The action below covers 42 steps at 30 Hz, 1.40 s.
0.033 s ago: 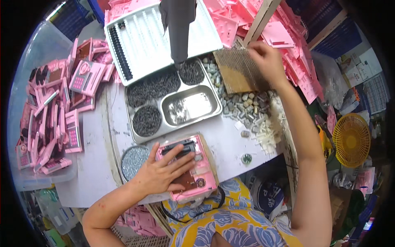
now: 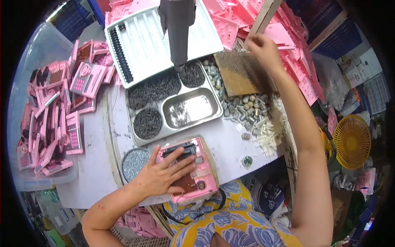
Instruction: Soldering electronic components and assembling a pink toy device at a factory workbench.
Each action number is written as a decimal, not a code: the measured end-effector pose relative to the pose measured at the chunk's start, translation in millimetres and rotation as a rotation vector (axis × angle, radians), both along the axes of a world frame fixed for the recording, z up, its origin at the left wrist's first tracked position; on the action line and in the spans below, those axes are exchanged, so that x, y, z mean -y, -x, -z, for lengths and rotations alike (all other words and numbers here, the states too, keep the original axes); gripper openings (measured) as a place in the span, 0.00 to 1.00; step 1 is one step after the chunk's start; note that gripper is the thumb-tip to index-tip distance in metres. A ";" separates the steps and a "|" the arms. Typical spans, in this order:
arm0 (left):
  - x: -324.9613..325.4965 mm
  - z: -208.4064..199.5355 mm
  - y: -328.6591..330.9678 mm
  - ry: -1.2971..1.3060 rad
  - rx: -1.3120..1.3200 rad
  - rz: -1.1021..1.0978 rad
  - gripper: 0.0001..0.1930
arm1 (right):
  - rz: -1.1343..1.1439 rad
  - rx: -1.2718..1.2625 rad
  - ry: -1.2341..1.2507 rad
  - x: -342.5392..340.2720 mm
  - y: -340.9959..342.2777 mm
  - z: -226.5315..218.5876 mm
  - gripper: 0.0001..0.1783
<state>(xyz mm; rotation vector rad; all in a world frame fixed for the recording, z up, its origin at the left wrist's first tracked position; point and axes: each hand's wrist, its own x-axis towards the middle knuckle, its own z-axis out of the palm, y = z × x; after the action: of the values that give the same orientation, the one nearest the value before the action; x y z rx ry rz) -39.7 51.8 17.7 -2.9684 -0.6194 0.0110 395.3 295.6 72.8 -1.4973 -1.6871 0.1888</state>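
Note:
My left hand (image 2: 163, 173) lies flat with its fingers spread over a pink plastic toy casing (image 2: 208, 172) at the table's near edge. Black parts, a brown board and a small round speaker (image 2: 201, 185) sit in the casing. Far to the right, my right hand (image 2: 263, 50) has its fingers curled together beyond a brown corrugated cardboard piece (image 2: 236, 78). It hovers by a pile of pink plastic panels (image 2: 302, 68) and a wooden post (image 2: 263, 18); whatever the fingertips hold is hidden.
A metal compartment tray (image 2: 181, 128) holds dark screws, with a white ribbed tray (image 2: 152, 41) behind it. A grey powered-screwdriver-like tool (image 2: 177, 35) hangs above. Finished-looking pink toys (image 2: 86, 78) fill a clear bin at left. Small grey blocks (image 2: 249, 108) and white pieces (image 2: 269, 138) lie right; silvery bits fill a dish (image 2: 135, 162).
My right hand has shifted slightly up and away, its fingers still curled. My left hand stays on the pink casing; the whole view has moved a little.

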 end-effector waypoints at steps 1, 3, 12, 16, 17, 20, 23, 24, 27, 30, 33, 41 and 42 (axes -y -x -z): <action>0.3 1.4 4.5 -0.017 -0.045 0.005 0.45 | 0.046 0.024 0.030 -45.2 -2.6 2.7 0.26; 2.8 5.2 13.1 0.060 -0.052 -0.018 0.45 | 0.171 0.236 0.031 -116.9 11.1 17.9 0.28; 1.4 5.4 6.8 0.235 -0.070 -0.069 0.43 | 0.023 0.566 0.161 -160.7 -9.6 -65.0 0.13; 7.0 -0.9 11.1 0.258 -0.030 -0.111 0.42 | 0.143 0.543 0.037 -114.9 -29.0 -75.2 0.12; 8.5 -3.0 13.3 0.248 -0.017 -0.126 0.42 | 0.192 0.132 0.101 -93.2 -12.2 -72.7 0.12; 7.8 0.2 9.1 0.197 0.000 -0.113 0.40 | 0.078 -0.285 0.300 -137.8 -75.2 -40.7 0.14; -2.0 13.2 -5.5 0.162 0.094 -0.070 0.37 | 0.184 0.020 0.252 -190.7 -147.8 -47.4 0.16; 3.1 12.0 -2.4 0.150 0.075 -0.087 0.37 | 0.274 0.203 0.162 -190.0 -122.8 -53.2 0.15; 12.5 8.8 3.5 0.129 0.055 -0.122 0.36 | 0.389 0.716 0.047 -160.7 -30.0 -91.1 0.14; 14.1 0.8 5.0 0.096 0.020 -0.098 0.36 | 0.373 0.682 -0.010 -90.0 6.9 -158.7 0.16; 19.4 -7.7 -4.3 0.200 0.230 -0.129 0.38 | 0.232 0.356 0.063 5.0 25.2 -182.2 0.20; 4.6 -85.7 -65.2 1.757 1.350 -0.313 0.37 | -0.254 0.135 -0.531 207.5 84.3 -69.0 0.14; 1.9 -91.8 -76.2 1.917 1.517 -0.218 0.35 | -0.333 0.281 -0.567 230.0 103.3 -63.4 0.16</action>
<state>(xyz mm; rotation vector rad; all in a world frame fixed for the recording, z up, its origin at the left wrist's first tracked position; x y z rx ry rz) 36.5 49.8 109.5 -3.1321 -1.5858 -3.6470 292.0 65.6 136.3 -0.8455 -1.9916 -0.3191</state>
